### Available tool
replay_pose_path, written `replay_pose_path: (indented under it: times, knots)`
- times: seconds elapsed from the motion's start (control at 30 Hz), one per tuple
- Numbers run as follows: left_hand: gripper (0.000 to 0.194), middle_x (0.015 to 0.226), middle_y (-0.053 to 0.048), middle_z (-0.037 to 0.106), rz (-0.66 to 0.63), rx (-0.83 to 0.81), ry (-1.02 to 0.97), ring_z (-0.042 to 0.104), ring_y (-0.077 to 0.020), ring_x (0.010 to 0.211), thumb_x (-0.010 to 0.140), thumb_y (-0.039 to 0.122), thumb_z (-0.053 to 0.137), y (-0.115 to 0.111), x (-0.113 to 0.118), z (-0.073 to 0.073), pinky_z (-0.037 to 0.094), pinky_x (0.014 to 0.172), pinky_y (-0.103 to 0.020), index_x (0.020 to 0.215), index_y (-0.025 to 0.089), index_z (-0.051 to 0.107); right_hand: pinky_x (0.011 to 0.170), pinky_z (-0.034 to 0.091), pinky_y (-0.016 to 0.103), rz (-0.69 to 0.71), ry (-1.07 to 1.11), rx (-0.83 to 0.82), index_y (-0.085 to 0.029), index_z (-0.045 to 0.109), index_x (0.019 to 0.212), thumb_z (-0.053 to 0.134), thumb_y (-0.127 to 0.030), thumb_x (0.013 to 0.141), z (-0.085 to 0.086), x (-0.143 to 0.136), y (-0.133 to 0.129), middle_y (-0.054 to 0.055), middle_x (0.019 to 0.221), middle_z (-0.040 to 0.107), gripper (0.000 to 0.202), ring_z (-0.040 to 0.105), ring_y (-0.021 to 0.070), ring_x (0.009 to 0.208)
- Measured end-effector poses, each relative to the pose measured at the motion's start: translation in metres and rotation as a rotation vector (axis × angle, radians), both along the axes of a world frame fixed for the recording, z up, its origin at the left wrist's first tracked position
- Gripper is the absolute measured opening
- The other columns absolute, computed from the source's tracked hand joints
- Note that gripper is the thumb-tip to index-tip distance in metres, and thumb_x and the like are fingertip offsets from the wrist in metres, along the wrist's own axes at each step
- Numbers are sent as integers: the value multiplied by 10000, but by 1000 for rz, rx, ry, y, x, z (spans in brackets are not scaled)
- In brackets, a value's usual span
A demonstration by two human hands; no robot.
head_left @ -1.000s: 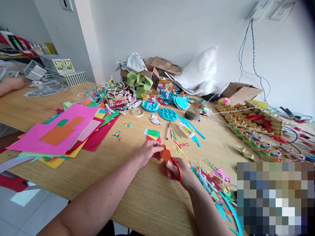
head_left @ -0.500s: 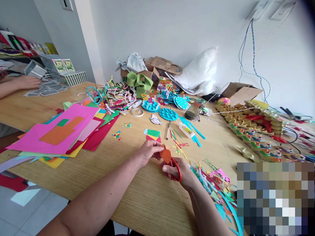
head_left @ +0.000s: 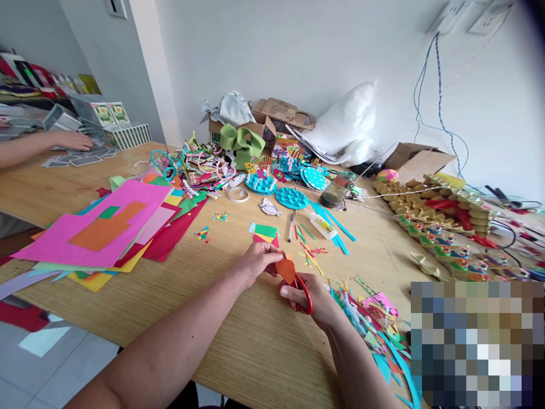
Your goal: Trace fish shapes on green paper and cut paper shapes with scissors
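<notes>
Between the thumb and fingers of my left hand (head_left: 260,264) is a small piece of orange paper (head_left: 286,270), its lower edge cut round. My right hand (head_left: 313,298) grips red-handled scissors (head_left: 307,295), with fingers through the loops. The scissor blades are at the orange paper and mostly hidden behind it. Just beyond my left hand lie small green and red paper pieces (head_left: 265,231). Thin paper strips (head_left: 310,255) and a pen (head_left: 291,227) rest beyond the scissors, near a white glue bottle (head_left: 322,225).
Stacked coloured paper (head_left: 97,227) covers the left side. Paper scraps (head_left: 378,324) lie by my right forearm. Blue scalloped discs (head_left: 292,198), a glass jar (head_left: 336,192) and egg-carton trays (head_left: 438,227) stand farther back. Another person's hand (head_left: 76,140) is over cards at the far left.
My hands, the orange paper and the scissors have barely shifted, a touch to the left. The other person's hand has moved right over the cards.
</notes>
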State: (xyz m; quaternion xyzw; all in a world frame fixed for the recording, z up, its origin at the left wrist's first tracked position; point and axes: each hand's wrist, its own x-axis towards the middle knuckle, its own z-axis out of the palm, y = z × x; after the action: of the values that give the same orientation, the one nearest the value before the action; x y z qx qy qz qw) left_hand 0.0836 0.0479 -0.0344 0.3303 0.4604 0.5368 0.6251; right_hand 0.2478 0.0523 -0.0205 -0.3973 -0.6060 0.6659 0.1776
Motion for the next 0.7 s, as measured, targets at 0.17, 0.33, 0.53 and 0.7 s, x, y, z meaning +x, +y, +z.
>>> replay_pose_path:
  times: [0.17,0.33,0.53,0.7]
  knots:
    - [233,612,-17,615,-21,4,-2,554,-108,503,612,304,727,-1,0,1,450,483,-230,716,133,607,422,261,219,3,-17,-6,-140,595,664,810,-483,571,3,-1,-1,-34,476,517,415,409,79,421]
    - [255,608,-17,613,-31,1,-10,560,-109,501,613,319,746,0,0,0,451,485,-230,715,130,610,424,276,217,3,-19,-14,-140,600,670,818,-458,567,3,-1,-1,-37,490,514,399,416,80,430]
    - [256,621,-22,618,-29,-9,-16,556,-110,500,600,307,744,1,-1,-1,445,482,-233,726,128,611,421,276,224,5,-34,-2,-146,594,650,807,-470,577,1,-1,1,-38,476,504,395,414,82,423]
    - [239,617,-24,619,-35,-15,-18,545,-106,490,595,293,727,1,-1,0,445,479,-234,723,126,613,419,265,222,-3,-33,5,-151,571,620,816,-462,566,3,-2,0,-47,471,491,399,396,74,416]
